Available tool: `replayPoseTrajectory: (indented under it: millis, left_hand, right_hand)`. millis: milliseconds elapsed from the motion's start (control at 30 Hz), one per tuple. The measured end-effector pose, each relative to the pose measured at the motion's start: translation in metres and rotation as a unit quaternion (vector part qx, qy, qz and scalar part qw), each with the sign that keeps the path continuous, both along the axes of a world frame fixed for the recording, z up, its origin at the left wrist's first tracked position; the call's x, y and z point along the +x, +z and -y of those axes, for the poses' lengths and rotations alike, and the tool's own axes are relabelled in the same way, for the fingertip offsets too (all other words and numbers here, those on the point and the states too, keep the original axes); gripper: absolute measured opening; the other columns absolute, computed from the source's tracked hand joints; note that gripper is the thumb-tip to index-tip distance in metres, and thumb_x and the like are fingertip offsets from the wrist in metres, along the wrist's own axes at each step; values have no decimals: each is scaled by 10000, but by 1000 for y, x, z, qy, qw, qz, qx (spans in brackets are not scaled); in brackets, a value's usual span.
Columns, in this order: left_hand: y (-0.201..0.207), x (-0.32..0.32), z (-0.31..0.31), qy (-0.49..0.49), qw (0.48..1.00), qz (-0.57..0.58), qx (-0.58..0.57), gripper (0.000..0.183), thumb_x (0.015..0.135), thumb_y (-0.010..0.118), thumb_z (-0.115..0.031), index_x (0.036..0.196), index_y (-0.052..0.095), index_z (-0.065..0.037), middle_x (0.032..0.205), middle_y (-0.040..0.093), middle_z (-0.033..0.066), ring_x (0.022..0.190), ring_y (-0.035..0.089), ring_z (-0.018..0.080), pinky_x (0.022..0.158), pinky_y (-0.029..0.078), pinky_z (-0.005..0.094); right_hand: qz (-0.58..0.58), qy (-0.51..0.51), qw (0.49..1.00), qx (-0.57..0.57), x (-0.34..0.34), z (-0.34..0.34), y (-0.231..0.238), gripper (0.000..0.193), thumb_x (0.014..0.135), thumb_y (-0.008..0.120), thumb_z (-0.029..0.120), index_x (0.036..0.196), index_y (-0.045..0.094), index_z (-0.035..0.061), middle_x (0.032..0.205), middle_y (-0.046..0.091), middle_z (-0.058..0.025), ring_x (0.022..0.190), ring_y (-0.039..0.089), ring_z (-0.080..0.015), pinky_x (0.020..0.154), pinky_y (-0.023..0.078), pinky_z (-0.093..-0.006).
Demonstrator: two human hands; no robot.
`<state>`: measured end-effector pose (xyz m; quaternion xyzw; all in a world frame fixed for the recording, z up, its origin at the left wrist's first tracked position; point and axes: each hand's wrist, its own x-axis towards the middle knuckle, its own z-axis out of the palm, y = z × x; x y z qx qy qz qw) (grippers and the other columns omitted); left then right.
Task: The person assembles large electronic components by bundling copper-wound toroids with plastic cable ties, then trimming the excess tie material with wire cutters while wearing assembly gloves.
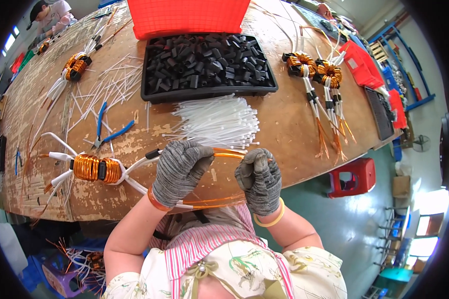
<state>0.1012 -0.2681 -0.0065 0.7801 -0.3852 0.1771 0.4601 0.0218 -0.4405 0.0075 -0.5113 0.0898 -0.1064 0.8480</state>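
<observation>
A copper-wound coil (98, 169) with white-sleeved leads lies on the table to my left. Its leads run right, a short black sleeve (153, 154) around one bundle. My left hand (181, 172), in a grey knit glove, is closed around this bundle just past the black sleeve. Bare copper wires (228, 153) stretch from there to my right hand (259, 180), also gloved, which pinches their far ends. A second pair of copper leads (214, 203) passes below both hands, near the table's front edge.
A black tray of black sleeves (149, 90) sits ahead, a red bin (189, 17) behind it. White cable ties (217, 122) lie nearer, with blue-handled cutters (101, 130) to their left. Other coils (76, 67) (329, 74) rest at both sides. A red stool (352, 178) stands right; a person (52, 20) works far left.
</observation>
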Motion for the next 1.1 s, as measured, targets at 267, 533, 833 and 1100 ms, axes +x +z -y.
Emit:
replayPoseTrajectory:
  millis: [267,533,833,1100]
  left_hand:
    - [14,4,44,-109,994,11,-26,230,745,656,-85,970,653,-131,862,653,57,719,603,262,632,474,370]
    - [17,3,48,-66,997,3,-38,190,715,695,-83,901,667,-109,840,658,72,722,611,265,639,492,374]
    - [22,4,45,-73,997,-13,-21,235,720,702,20,934,660,-69,880,651,84,788,623,235,691,504,324]
    - [23,3,44,-64,998,-1,-6,228,722,701,11,928,657,-76,879,647,78,793,618,238,699,497,329]
  right_hand:
    - [-4,1,996,84,8,13,-1,323,940,504,397,818,523,98,636,473,-18,461,344,-95,427,298,-233]
    - [99,-30,993,61,8,51,5,316,951,487,361,767,517,105,681,495,-23,481,348,-113,429,283,-240]
    - [31,2,979,200,5,74,15,261,900,512,103,1128,524,-24,1065,566,-130,1131,525,-357,1028,416,-459]
    - [-26,55,992,109,11,78,5,260,891,621,233,1077,537,71,990,605,-122,906,616,-231,733,539,-301]
